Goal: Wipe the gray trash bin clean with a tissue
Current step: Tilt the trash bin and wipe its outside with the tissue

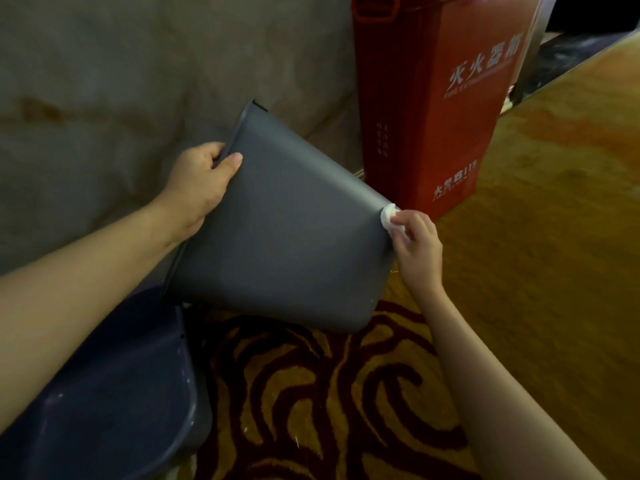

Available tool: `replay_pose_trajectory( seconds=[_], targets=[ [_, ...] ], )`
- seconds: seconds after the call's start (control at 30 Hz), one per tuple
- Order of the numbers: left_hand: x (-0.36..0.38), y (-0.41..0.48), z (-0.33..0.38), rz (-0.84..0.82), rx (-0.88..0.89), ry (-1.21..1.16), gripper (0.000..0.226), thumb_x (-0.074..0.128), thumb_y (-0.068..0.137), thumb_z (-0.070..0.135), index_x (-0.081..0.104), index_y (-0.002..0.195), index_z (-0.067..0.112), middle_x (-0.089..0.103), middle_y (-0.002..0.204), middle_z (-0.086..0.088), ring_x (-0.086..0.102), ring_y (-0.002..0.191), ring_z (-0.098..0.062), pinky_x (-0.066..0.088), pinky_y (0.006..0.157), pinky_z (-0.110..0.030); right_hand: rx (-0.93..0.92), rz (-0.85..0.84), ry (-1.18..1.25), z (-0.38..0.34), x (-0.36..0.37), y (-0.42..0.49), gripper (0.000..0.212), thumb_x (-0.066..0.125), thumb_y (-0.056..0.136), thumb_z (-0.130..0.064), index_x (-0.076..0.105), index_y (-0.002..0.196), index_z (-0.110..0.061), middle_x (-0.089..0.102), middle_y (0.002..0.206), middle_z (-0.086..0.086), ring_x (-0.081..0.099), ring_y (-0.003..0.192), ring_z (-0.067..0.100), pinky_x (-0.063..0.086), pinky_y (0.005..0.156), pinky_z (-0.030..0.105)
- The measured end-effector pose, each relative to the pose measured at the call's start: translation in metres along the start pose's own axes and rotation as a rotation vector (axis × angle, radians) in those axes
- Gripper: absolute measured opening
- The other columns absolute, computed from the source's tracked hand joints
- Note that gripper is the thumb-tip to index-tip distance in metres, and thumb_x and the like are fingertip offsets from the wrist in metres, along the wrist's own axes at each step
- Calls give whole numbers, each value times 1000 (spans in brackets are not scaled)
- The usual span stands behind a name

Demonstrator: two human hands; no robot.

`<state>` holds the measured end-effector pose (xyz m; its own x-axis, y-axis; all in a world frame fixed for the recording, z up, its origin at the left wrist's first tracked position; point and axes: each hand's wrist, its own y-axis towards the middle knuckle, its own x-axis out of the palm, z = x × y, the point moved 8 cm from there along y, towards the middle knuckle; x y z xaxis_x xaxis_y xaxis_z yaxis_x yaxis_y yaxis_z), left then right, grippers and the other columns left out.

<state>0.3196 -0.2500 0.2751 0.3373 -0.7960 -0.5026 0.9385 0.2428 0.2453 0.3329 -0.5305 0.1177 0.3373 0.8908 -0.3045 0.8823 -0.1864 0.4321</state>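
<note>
The gray trash bin is tipped on its side above the carpet, its open rim to the upper left and its base to the lower right. My left hand grips the rim, thumb on the outer wall. My right hand pinches a small white wad of tissue and presses it against the bin's upper right corner, at the edge of the base.
A red fire-extinguisher box stands just behind the bin on the right. A dark blue tub sits at lower left, under my left forearm. A beige cloth-covered surface fills the back left. Patterned yellow and maroon carpet lies below.
</note>
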Motion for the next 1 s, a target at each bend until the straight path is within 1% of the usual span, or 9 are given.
replay_pose_trajectory(
  seconds=[0.1, 0.2, 0.27, 0.33, 0.5, 0.67, 0.83, 0.93, 1.0],
  targets=[
    [-1, 0, -3, 21, -52, -11, 21, 48, 92, 17, 60, 108, 12, 61, 81, 7, 56, 68, 2, 50, 61, -8, -33, 18, -32, -2, -2, -26, 19, 57, 85, 3, 61, 99, -9, 59, 112, 8, 52, 108, 20, 34, 85, 9],
    [-7, -1, -9, 85, -121, -28, 24, 49, 91, 18, 62, 108, 7, 60, 77, 7, 56, 65, 0, 49, 55, -8, -57, 18, -78, -4, -1, -65, 24, 59, 82, 7, 61, 102, -7, 59, 113, 9, 49, 107, 16, 32, 86, 9],
    [-11, -2, -12, 109, -155, -62, 24, 50, 91, 18, 62, 109, 7, 60, 76, 7, 58, 62, 1, 49, 52, -9, -57, -17, -76, -2, 2, -94, 29, 60, 80, 7, 61, 104, -9, 57, 114, 3, 46, 107, 12, 34, 86, 12],
    [-13, -2, -12, 118, -168, -67, 28, 50, 91, 18, 61, 112, 5, 59, 77, 8, 57, 66, -1, 48, 56, -13, -41, -56, -71, -1, 6, -122, 30, 60, 80, 4, 60, 105, -13, 50, 114, -5, 46, 106, 7, 38, 84, 12],
    [-14, -1, -4, 122, -126, -23, 27, 50, 91, 18, 62, 112, 5, 59, 76, 8, 55, 69, -4, 47, 62, -16, 103, -141, 9, 5, 21, -165, 28, 62, 80, 5, 61, 95, -18, 50, 109, -9, 52, 102, 4, 47, 81, 15],
    [-17, 3, 3, 125, -86, 18, 29, 49, 92, 20, 61, 112, 4, 58, 77, 7, 54, 71, -4, 45, 68, -17, 382, -231, 145, 8, 29, -176, 15, 62, 84, -5, 64, 86, -20, 58, 95, -11, 58, 90, 4, 48, 69, 11],
    [-17, 5, 13, 69, -14, 125, 30, 49, 92, 22, 61, 113, 4, 64, 102, -11, 59, 93, -21, 48, 88, -35, 507, -170, 279, -12, 5, -167, 19, 62, 84, -10, 64, 80, -28, 64, 84, -9, 58, 79, -2, 44, 64, 15],
    [-17, 4, 26, 52, 97, 329, 30, 50, 91, 24, 63, 110, 4, 66, 101, -16, 61, 94, -29, 50, 86, -40, 623, -150, 388, -15, -6, -164, 15, 63, 83, -17, 67, 83, -31, 67, 84, -11, 60, 78, 1, 44, 63, 17],
    [-15, -1, 39, 83, 228, 496, 29, 51, 90, 25, 64, 106, 4, 68, 98, -19, 62, 92, -32, 47, 79, -36, 723, -150, 445, -14, -7, -163, 15, 62, 85, -17, 67, 87, -31, 67, 88, -12, 61, 82, 4, 46, 65, 20]
  ],
)
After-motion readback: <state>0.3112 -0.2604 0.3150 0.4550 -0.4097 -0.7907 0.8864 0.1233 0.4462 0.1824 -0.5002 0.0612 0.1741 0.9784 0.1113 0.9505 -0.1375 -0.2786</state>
